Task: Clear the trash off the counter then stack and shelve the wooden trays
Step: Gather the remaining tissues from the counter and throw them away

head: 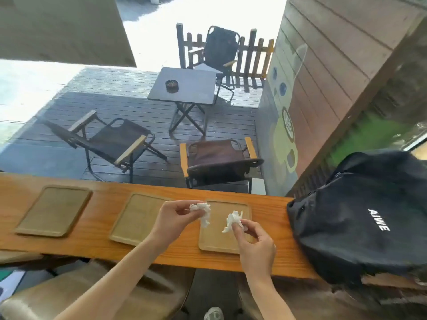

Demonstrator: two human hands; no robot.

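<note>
Three flat wooden trays lie in a row on the orange wooden counter (99,241): a left tray (54,210), a middle tray (136,219) and a right tray (215,236). My left hand (175,215) pinches a crumpled white tissue (204,213) above the gap between the middle and right trays. My right hand (255,244) pinches a second crumpled white tissue (233,220) just above the right tray. The left hand hides the middle tray's right edge.
A black backpack (360,218) sits on the counter's right end, close to the right tray. Padded stools (92,294) stand below the counter's near edge. Behind the counter, glass looks onto a deck with folding chairs and a small table.
</note>
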